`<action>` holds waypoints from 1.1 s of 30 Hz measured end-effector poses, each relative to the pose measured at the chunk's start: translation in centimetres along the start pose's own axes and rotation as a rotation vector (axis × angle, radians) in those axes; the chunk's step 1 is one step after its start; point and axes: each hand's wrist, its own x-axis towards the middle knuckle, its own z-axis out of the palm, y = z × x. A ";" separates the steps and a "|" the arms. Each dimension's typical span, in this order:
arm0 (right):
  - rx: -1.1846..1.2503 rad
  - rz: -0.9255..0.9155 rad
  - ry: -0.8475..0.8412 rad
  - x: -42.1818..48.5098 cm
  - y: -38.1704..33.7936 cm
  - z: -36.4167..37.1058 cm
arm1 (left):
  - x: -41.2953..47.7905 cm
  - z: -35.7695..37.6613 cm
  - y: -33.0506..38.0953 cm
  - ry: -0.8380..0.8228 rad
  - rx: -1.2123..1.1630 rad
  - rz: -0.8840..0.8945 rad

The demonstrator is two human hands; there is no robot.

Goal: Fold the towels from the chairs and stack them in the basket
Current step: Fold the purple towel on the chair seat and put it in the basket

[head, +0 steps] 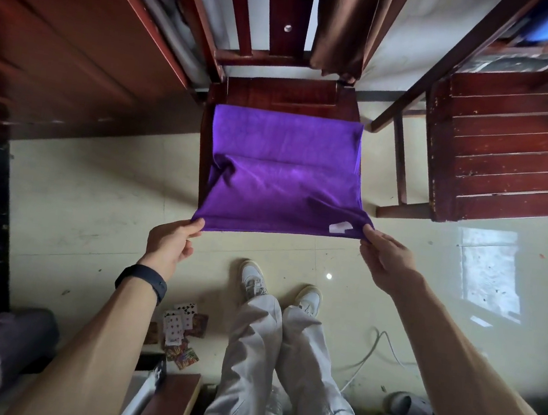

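Ahead, purple towel (283, 174) on chair (279, 94); brown towel (347, 23) draped behind; cards (180, 328) nearby.

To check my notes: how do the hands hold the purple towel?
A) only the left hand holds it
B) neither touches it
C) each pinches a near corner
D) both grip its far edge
C: the left hand and the right hand each pinch a near corner of the purple towel.

Dim, soft daylight leaves a bright glare patch (489, 271) on the glossy floor (91, 219) at right, dark shadow at far left, and wide-angle bending toward the frame's edges.
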 end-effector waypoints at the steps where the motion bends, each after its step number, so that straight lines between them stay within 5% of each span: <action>1: 0.033 0.047 -0.034 -0.9 -0.2 -0.3 | -1.0 -0.5 0.1 -0.005 -0.014 -0.015; 6: 0.152 0.204 -0.077 -8.3 -2.1 -2.0 | -8.1 -4.2 1.4 -0.034 -0.028 -0.069; 16: 0.001 -0.011 -0.111 -20.7 -7.9 -2.0 | -18.8 -9.4 7.2 -0.094 -0.004 -0.016; 33: -0.021 0.440 0.084 -22.6 -6.1 -4.1 | -20.2 -8.1 5.9 0.006 0.171 -0.076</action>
